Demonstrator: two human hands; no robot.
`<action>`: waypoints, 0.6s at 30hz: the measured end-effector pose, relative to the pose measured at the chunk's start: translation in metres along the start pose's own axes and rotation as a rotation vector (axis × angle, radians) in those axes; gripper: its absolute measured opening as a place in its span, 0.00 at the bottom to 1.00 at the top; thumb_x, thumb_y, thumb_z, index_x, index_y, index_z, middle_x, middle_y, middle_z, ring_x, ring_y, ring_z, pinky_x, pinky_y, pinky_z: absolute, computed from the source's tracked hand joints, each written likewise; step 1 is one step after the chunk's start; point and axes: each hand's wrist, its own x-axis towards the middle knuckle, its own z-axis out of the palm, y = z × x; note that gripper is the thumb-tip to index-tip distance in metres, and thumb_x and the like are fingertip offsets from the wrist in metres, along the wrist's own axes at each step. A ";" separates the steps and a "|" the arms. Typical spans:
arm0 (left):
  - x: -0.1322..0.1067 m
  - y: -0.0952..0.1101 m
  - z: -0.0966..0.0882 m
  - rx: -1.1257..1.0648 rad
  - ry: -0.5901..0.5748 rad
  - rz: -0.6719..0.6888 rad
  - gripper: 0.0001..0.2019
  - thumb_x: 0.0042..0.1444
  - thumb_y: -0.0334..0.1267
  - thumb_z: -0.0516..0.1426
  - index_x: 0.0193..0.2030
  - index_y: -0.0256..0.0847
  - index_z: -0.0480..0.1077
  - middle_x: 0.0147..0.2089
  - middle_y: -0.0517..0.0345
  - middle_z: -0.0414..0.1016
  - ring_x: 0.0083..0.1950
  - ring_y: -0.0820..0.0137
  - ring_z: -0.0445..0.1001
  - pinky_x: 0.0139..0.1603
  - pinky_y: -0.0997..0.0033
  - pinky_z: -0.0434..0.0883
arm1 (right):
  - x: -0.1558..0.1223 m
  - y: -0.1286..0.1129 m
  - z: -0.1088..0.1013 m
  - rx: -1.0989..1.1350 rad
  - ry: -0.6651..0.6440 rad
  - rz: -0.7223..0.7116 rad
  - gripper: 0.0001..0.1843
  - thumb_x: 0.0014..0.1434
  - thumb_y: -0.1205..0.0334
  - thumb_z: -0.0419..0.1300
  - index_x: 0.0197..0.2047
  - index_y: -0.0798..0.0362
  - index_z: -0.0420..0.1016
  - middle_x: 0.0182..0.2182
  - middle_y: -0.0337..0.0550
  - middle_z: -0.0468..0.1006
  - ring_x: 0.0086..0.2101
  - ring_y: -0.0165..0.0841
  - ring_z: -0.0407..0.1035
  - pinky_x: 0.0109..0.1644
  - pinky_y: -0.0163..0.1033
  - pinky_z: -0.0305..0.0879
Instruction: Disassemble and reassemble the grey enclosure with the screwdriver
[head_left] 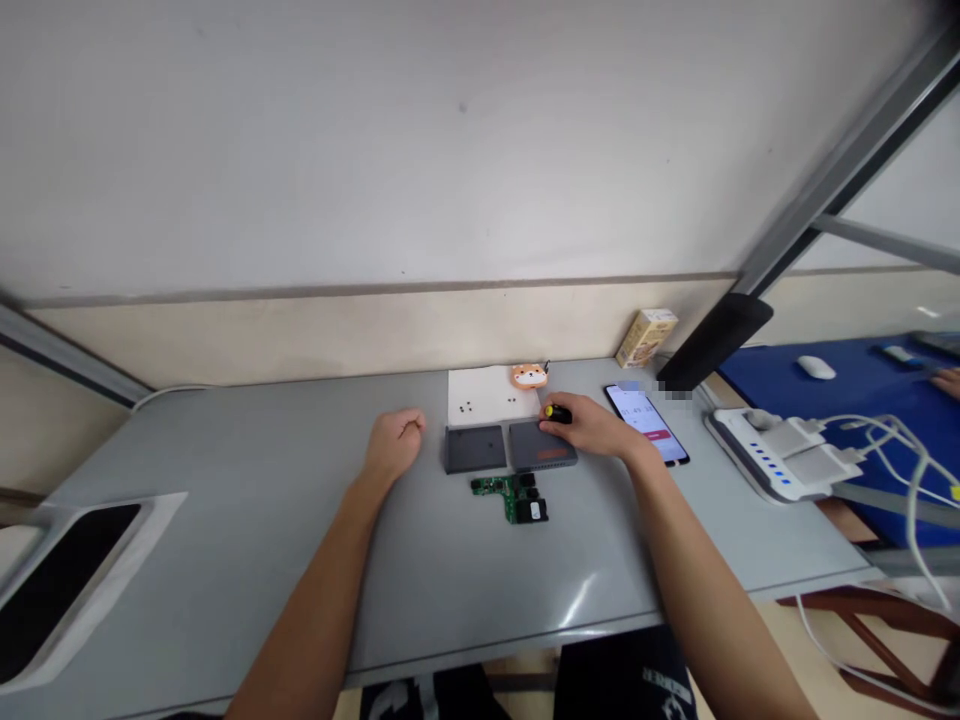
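My right hand (586,424) grips a black screwdriver (559,413) with a yellow end, at the back right of a dark grey case half (538,447). Whether its tip touches the case is hidden. My left hand (396,440) rests on the table as a closed fist, with nothing seen in it. Between the hands lies a second grey case half (475,449), beside the first. In front of both is a green circuit board (513,492) with black parts. Behind them, several tiny dark screws (466,407) lie on a white sheet (484,388).
An orange and white animal-face case (529,376) sits on the sheet's back edge. Right of my right hand lies a lit phone (646,424), then a power strip (765,455) with chargers and cables. A small carton (646,338) stands by the wall. A dark-screened tablet (67,580) lies far left.
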 end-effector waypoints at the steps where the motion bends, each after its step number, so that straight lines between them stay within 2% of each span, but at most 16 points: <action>1: 0.000 0.002 0.000 0.005 -0.025 0.003 0.08 0.50 0.33 0.45 0.21 0.42 0.57 0.21 0.61 0.57 0.26 0.69 0.60 0.31 0.68 0.55 | 0.000 0.000 0.000 -0.004 0.002 -0.006 0.06 0.62 0.57 0.60 0.41 0.49 0.75 0.40 0.40 0.81 0.38 0.36 0.71 0.44 0.40 0.64; 7: 0.000 0.008 0.002 0.014 -0.073 0.049 0.06 0.58 0.36 0.47 0.31 0.43 0.62 0.27 0.62 0.63 0.30 0.69 0.62 0.35 0.70 0.58 | 0.002 0.003 0.002 -0.001 0.014 -0.036 0.05 0.62 0.59 0.59 0.40 0.49 0.75 0.39 0.40 0.80 0.38 0.36 0.71 0.45 0.40 0.64; 10: -0.001 0.008 0.003 0.079 -0.069 0.051 0.07 0.58 0.35 0.47 0.30 0.43 0.61 0.27 0.62 0.62 0.30 0.69 0.61 0.35 0.70 0.58 | 0.002 0.003 0.002 -0.005 0.028 -0.033 0.05 0.62 0.59 0.59 0.38 0.49 0.74 0.38 0.40 0.80 0.38 0.36 0.71 0.44 0.40 0.63; 13: -0.001 0.010 0.003 0.145 -0.073 0.053 0.09 0.59 0.34 0.46 0.27 0.43 0.56 0.25 0.62 0.58 0.29 0.68 0.60 0.34 0.69 0.56 | 0.000 0.002 0.001 -0.019 0.033 -0.045 0.04 0.62 0.59 0.59 0.38 0.49 0.73 0.38 0.39 0.79 0.37 0.35 0.71 0.43 0.40 0.63; 18: -0.004 0.019 -0.001 0.124 -0.123 0.112 0.10 0.59 0.33 0.45 0.26 0.43 0.54 0.25 0.61 0.58 0.30 0.67 0.61 0.35 0.68 0.57 | 0.002 0.001 0.003 -0.087 0.069 -0.041 0.05 0.63 0.57 0.59 0.38 0.49 0.73 0.36 0.41 0.79 0.34 0.36 0.70 0.41 0.40 0.62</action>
